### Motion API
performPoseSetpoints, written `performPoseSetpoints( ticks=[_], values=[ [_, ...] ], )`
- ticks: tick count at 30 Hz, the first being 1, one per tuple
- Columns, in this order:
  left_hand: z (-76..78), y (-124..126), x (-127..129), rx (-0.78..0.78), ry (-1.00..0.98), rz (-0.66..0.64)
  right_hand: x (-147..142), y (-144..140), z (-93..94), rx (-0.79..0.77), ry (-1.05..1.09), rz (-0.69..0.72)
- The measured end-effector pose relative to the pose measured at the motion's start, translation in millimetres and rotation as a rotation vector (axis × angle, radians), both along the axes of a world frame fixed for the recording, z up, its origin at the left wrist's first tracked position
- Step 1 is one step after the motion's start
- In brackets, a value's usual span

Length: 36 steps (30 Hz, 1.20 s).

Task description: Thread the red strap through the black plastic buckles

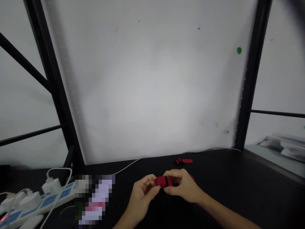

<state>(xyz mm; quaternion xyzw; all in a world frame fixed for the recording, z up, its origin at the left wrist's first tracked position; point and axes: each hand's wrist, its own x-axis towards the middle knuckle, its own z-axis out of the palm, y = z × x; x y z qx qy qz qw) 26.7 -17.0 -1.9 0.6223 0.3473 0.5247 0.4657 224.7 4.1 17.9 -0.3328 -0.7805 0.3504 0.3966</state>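
Note:
Between my two hands is a red webbing strap [160, 182] with a black slider or buckle on it, just above the dark tabletop. My left hand [141, 194] pinches its left end between thumb and fingers. From the other side, my right hand [183, 187] grips the strap near the black piece with thumb and forefinger. A bit of red shows past the right hand's knuckles; the part inside that palm is hidden. Farther back on the table lies a second red strap [187, 161] with a black buckle [177, 162].
At the left stands a white power strip [51, 199] with plugged-in chargers [51, 186] and cables. A pixelated, blurred-out object [98, 200] lies beside it. A thin white cable [128, 165] runs along the wall. Black frame posts [256, 73] rise on both sides.

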Motion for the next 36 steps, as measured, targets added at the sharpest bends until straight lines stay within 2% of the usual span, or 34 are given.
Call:
performPoseSetpoints(
  ticks=[3, 6, 11, 14, 18, 21, 25, 28, 30, 33, 36],
  values=[
    [-8.8, 5, 0, -0.048, -0.128, 0.074, -2, 1, -3.2, 0.029, 0.029, -0.06],
    [-11.6, 3, 0, -0.01, -0.085, 0.135, -7, 2, -9.5, 0.034, 0.073, -0.119],
    [-4.4, -12, -4, 0.387, 0.311, 0.092, -14, 6, -22.2, -0.229, 0.354, -0.021],
    [-3.8, -11, -7, 0.634, 0.512, 0.192, -16, 4, -25.9, -0.343, 0.475, 0.0],
    [-6.2, -4, -7, 0.889, 0.612, 0.345, -20, -4, -26.8, -0.435, 0.513, 0.031],
    [-4.5, -4, -7, 1.012, 0.631, 0.376, -20, -8, -23.4, -0.535, 0.527, 0.105],
    [1.7, -7, -6, 1.059, 0.67, 0.357, -16, -9, -16.8, -0.57, 0.507, 0.208],
    [4.4, -8, -5, 1.049, 0.686, 0.329, -14, -7, -15.6, -0.541, 0.469, 0.136],
    [4.7, -8, -5, 1.031, 0.69, 0.328, -13, -4, -14.7, -0.595, 0.525, 0.078],
    [4.0, -4, -10, 0.992, 0.678, 0.372, -2, 5, -8.0, -0.659, 0.655, 0.008],
    [2.5, 2, -19, 0.924, 0.636, 0.446, 22, 20, 2.8, -0.603, 0.734, -0.058]
  ],
)
